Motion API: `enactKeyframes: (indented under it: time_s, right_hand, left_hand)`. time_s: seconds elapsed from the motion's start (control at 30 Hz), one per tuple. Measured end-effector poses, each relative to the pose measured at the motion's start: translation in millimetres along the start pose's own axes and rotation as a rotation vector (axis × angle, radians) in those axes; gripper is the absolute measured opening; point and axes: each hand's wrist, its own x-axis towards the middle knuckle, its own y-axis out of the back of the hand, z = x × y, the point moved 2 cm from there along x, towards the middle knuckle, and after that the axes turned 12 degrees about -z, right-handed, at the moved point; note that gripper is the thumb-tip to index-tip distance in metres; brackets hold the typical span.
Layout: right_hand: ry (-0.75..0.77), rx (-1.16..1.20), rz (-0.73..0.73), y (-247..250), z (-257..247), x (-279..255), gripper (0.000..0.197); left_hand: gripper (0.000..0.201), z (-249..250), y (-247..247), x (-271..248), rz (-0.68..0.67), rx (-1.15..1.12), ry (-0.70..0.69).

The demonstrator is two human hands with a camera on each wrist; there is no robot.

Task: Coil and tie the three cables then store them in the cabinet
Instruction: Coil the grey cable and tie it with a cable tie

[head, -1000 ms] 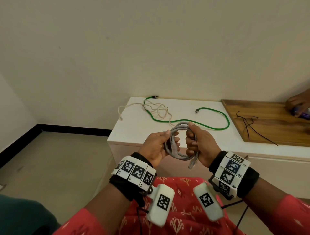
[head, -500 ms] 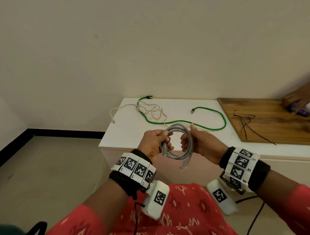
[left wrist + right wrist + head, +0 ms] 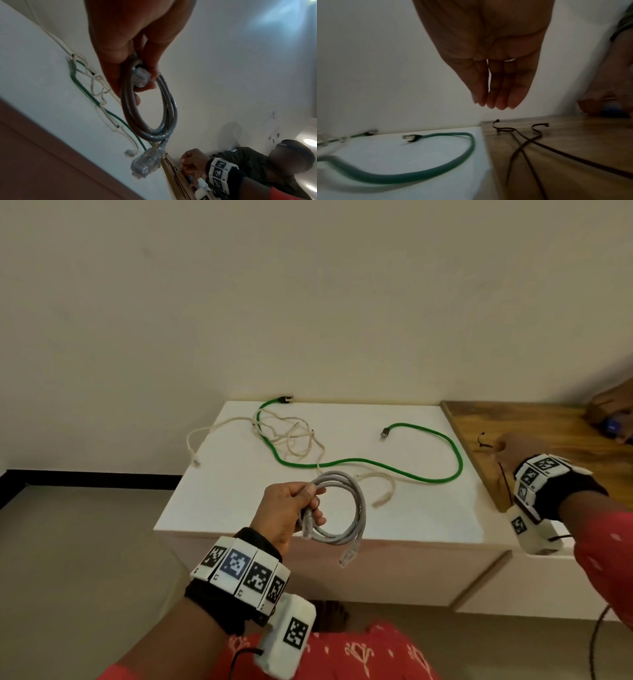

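From the head view, the left hand (image 3: 291, 510) grips a coiled grey network cable with clear plugs (image 3: 346, 508), held above the front edge of the white-topped cabinet (image 3: 428, 508); one plug hangs below the coil. On the cabinet top lie a long green network cable with dark plugs (image 3: 457, 460), spread in a wide loop, and a thin cream-white cable (image 3: 298, 436), tangled over the green one's left part. The right hand (image 3: 513, 446) is well apart from the left, out over a brown wooden board (image 3: 565, 436) that adjoins the white top, near thin black wire ties (image 3: 503, 474). Its fingers are hidden from here. Another person's hand (image 3: 613, 409) rests at the board's far corner on a small blue object (image 3: 613, 426).

The left wrist view shows what the head view cannot: the thumb and fingers (image 3: 118, 75) pinch the grey coil (image 3: 171, 108) together with one clear plug, while the second plug dangles from the coil's lower end. The green (image 3: 89, 93) and cream (image 3: 96, 83) cables lie on the white surface behind.

The right wrist view shows the right hand (image 3: 494, 67) with fingers (image 3: 517, 94) straight and together, holding nothing, hovering above the board's (image 3: 582, 142) near edge. The black ties (image 3: 525, 142) lie crossed on the wood just below the fingertips, not touched. The green cable's (image 3: 469, 148) loop and one dark plug sit on the white top beside the board.
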Motion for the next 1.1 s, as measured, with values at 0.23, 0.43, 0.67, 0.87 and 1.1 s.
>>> enactKeyframes:
  time_s: [0.23, 0.43, 0.67, 0.87, 1.1]
  right_hand:
    - [-0.117, -0.168, 0.031, -14.3, 19.6, 69.2, 0.027]
    - [-0.191, -0.210, -0.049, -14.0, 7.5, 84.8, 0.013]
    - [-0.222, -0.171, -0.060, -26.2, 35.3, 116.4, 0.028]
    - [-0.189, -0.168, -0.094, -27.0, 35.4, 116.9, 0.020]
    - [-0.115, -0.150, -0.028, -7.9, 12.3, 78.9, 0.020]
  left_hand:
    - [0.023, -11.7, 11.2, 27.5, 0.020, 0.011, 0.036]
    - [0.022, -16.9, 15.0, 41.9, 0.028, 0.009, 0.046]
    - [0.023, -18.6, 12.0, 45.4, 0.019, 0.002, 0.037]
    - [0.023, -18.5, 10.5, 44.3, 0.021, -0.001, 0.033]
    - [0.023, -12.1, 8.5, 43.8, 0.021, 0.002, 0.009]
